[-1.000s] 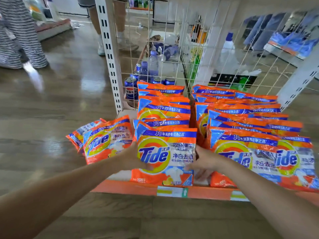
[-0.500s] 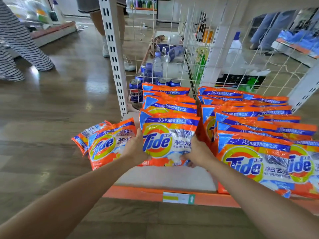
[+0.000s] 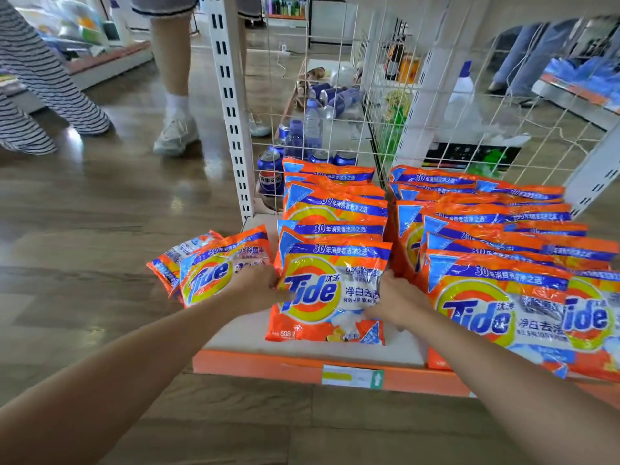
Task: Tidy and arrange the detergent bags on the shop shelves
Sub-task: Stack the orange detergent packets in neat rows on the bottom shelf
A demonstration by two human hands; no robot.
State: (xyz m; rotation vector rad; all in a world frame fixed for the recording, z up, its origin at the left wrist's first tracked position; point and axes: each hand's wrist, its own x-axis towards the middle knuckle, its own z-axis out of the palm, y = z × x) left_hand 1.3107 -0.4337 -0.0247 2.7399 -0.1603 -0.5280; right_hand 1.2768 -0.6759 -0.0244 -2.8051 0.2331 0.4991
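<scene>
Both hands, left hand [image 3: 258, 288] and right hand [image 3: 397, 303], grip the front bag [image 3: 330, 290] by its sides. A hard push could topple the leaning row [image 3: 335, 209] behind.

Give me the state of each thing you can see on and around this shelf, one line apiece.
Front middle bag: leaning on its stack, held at both sides.
Left hand: grips the bag's left edge.
Right hand: grips its right edge.
Left pair of bags: tilted, overhanging the shelf's end.
Right stacks: overlapped rows, front bags past the shelf edge.
Cola cans: upright behind the mesh.
</scene>
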